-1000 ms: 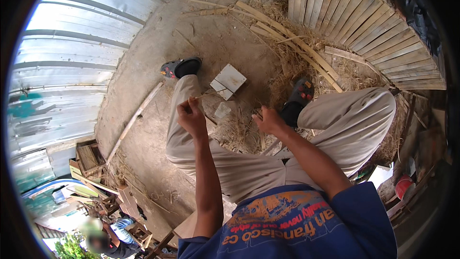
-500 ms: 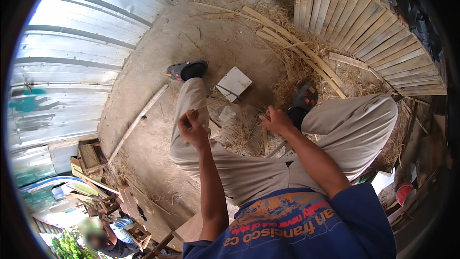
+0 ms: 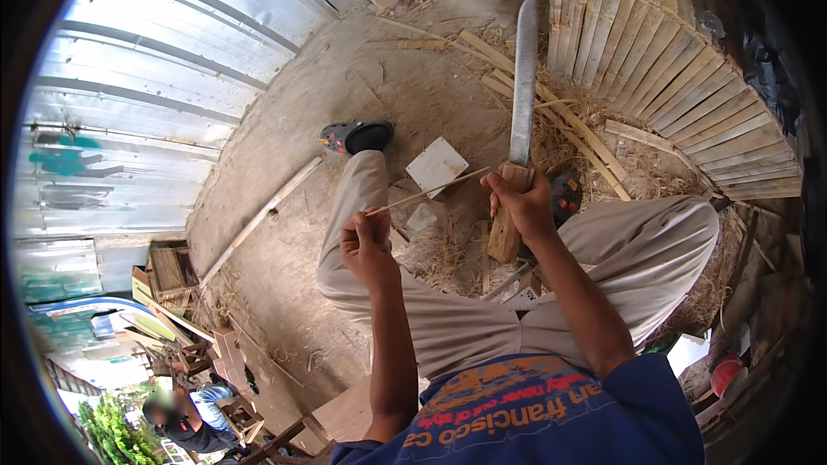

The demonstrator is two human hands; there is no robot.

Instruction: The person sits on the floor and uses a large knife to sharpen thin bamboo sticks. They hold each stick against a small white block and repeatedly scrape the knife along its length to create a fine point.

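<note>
Two hands show, the left hand and the right hand. There is one long knife with one wooden handle, and one thin bamboo sliver. One dark sandal is in plain sight. One square white tile lies on the ground. One long pole lies by the wall, and one mat of bamboo slats spreads at the upper right.

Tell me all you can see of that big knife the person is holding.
The knife has a long, flat, grey metal blade pointing up and away from the person, and a chunky pale wooden handle. The right hand grips the handle. A thin bamboo sliver, held by the left hand, meets the blade's base.
</note>
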